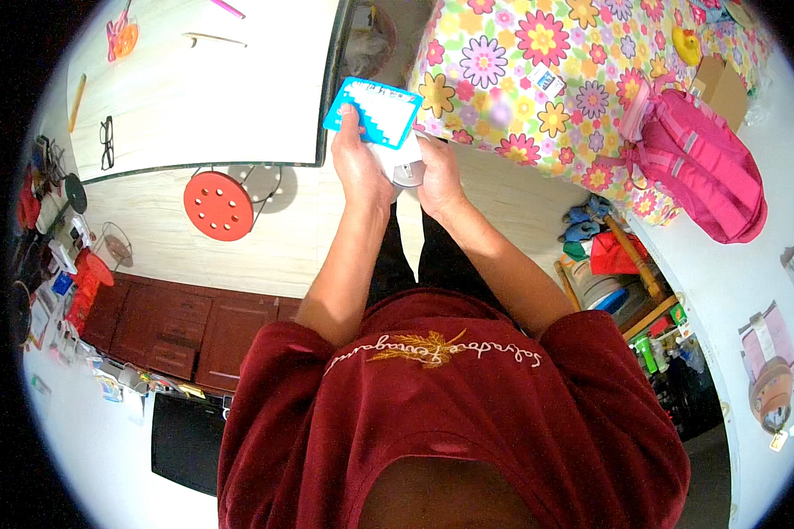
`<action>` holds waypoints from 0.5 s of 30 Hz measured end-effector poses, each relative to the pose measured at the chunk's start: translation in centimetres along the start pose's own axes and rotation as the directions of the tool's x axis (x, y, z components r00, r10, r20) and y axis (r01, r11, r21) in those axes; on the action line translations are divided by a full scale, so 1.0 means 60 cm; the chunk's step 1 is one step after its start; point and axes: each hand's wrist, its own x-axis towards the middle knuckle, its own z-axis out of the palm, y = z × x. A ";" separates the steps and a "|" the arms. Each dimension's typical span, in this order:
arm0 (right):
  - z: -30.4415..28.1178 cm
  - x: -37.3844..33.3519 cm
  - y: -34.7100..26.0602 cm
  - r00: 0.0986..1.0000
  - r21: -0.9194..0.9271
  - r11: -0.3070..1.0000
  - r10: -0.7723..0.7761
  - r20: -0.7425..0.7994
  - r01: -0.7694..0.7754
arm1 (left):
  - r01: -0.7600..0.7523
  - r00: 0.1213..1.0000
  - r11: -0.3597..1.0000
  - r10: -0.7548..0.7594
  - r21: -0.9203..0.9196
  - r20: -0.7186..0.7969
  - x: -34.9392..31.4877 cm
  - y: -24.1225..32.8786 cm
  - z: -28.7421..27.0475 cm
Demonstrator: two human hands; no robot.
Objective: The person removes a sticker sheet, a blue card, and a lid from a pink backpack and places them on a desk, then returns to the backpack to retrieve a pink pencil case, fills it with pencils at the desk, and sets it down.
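Blue card: one blue card with a white middle (384,113) is being held up in front of the person, tilting a little, above the gap between the two tables.
Left hand: the left hand (360,167) is closing partly, and its thumb is lying flat on the card's face; its other fingers are hiding.
White object: one white object with a grey rounded end (397,160) is sitting just below the card, between both hands; its kind I cannot tell.
Right hand: the right hand (439,176) is curling half closed and is holding the white object's side; its fingertips are not showing clearly.
White table: one pair of glasses (107,143) and one yellow stick (78,103) are lying on the white table (212,101).
Flowered cloth: one pink backpack (701,163) and one yellow duck (686,46) are resting on the flowered cloth (520,84).
Floor: one red round stool (218,205) is standing beside the white table.
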 end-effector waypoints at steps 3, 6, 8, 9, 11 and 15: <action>0.020 -0.009 -0.005 0.992 0.283 0.951 0.128 0.004 -0.124 | -0.023 0.999 0.998 0.021 -0.062 -0.030 0.018 0.002 -0.002; 0.014 -0.019 -0.019 0.961 0.578 0.770 0.175 0.212 -0.268 | 0.005 1.000 0.976 -0.004 -0.216 0.006 0.049 0.012 -0.036; 0.014 -0.030 -0.032 0.941 0.746 0.576 0.156 0.301 -0.334 | -0.009 1.000 0.957 0.017 -0.291 0.025 0.060 0.020 -0.039; 0.024 -0.032 -0.033 0.949 0.721 0.620 0.143 0.283 -0.308 | -0.039 0.999 0.976 0.045 -0.214 0.027 0.059 0.019 -0.037; 0.059 -0.039 -0.047 0.964 0.666 0.704 0.112 0.241 -0.248 | -0.091 0.995 0.994 0.093 -0.054 0.041 0.041 0.009 -0.024; 0.058 -0.015 -0.037 0.975 0.666 0.713 0.184 0.126 -0.221 | -0.144 0.982 0.969 0.115 0.202 0.150 0.022 -0.016 -0.048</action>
